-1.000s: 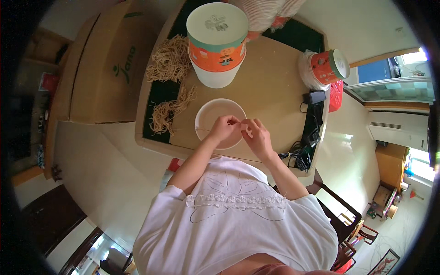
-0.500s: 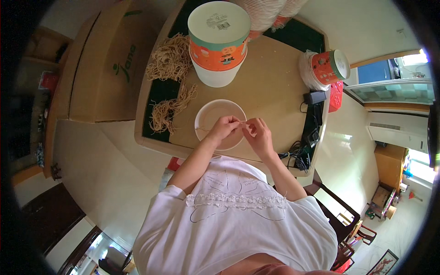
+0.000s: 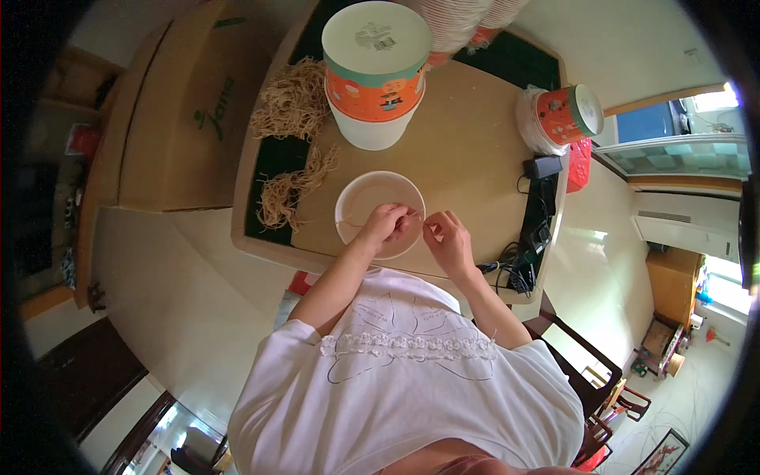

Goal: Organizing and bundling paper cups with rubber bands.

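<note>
Tan string [image 3: 291, 99] lies in 2 clumps; a thin strand [image 3: 346, 221] crosses the white bowl [image 3: 342, 202]. The left hand [image 3: 388, 224] seemingly pinches it; fingertips of the right hand [image 3: 450, 242] press together, contents unclear. Light pinching likely suits such thinness.

Table [image 3: 273, 252] with brown board [image 3: 475, 134], 2 tan strand bundles [image 3: 293, 99], black cables [image 3: 514, 265]

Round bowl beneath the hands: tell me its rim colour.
The bowl's rim is white, best seen in the head view.
</note>
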### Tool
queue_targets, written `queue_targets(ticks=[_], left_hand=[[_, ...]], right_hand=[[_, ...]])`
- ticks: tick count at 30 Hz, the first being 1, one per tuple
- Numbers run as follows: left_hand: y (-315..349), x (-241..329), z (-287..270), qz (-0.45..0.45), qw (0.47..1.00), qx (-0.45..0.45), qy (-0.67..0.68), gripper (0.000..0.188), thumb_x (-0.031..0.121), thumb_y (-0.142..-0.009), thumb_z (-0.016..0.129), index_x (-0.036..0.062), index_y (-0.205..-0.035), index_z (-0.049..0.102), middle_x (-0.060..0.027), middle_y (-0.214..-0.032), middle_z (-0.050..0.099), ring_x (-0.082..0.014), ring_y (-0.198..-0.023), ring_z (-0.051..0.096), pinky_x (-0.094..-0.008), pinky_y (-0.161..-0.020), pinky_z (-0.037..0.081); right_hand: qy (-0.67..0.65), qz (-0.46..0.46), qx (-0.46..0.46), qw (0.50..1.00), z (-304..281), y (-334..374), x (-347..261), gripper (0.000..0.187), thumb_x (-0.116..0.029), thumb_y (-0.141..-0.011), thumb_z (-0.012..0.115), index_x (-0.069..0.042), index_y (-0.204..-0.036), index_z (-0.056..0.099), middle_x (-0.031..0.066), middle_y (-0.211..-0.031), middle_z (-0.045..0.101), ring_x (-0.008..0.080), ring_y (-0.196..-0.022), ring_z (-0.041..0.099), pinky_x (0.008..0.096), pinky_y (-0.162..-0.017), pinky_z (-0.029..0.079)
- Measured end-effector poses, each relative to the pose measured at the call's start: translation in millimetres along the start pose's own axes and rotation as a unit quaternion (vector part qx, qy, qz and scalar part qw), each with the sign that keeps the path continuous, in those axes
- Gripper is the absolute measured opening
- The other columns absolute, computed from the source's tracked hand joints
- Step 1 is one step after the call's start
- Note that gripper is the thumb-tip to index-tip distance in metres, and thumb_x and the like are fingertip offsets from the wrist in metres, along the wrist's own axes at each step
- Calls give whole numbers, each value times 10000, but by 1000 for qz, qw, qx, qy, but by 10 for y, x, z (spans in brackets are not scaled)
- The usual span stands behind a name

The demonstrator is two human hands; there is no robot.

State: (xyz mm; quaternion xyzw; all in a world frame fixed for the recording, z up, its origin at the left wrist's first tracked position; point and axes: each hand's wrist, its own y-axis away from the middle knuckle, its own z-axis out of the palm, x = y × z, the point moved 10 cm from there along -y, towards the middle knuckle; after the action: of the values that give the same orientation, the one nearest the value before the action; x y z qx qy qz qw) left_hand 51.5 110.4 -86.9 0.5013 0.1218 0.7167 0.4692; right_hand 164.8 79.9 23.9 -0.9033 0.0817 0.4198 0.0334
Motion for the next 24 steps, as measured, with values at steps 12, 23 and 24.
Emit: queue_targets(ticks=[12, 23, 24], left_hand=[[-215, -341, 68, -106, 985, -98, 92, 166, 215, -863, 574, 64, -819, 628, 46, -524, 396, -54, -412, 327, -211, -385, 204], [-346, -338, 20, -96, 993, -4, 75, 155, 248, -878, 540, 137, -799, 614, 69, -580, 450, -41, -453, 364, -207, -391, 236], [-339, -325, 35, -90, 993, -32, 66, 149, 248, -875, 546, 137, -814, 623, 76, -570, 441, -36, -442, 348, -209, -385, 224]], right_hand=[[162, -15, -118, 980, 198, -196, -34, 91, -135, -786, 576, -83, -860, 586, 115, -826, 558, 308, -766, 589, 405, -652, 497], [188, -53, -83, 977, 178, -238, -73, 104, -128, -772, 588, -81, -864, 592, 114, -805, 547, 305, -754, 574, 402, -654, 482], [176, -52, -75, 980, 142, -239, -83, 93, -128, -771, 592, -80, -850, 598, 115, -797, 545, 304, -749, 574, 403, -654, 482]])
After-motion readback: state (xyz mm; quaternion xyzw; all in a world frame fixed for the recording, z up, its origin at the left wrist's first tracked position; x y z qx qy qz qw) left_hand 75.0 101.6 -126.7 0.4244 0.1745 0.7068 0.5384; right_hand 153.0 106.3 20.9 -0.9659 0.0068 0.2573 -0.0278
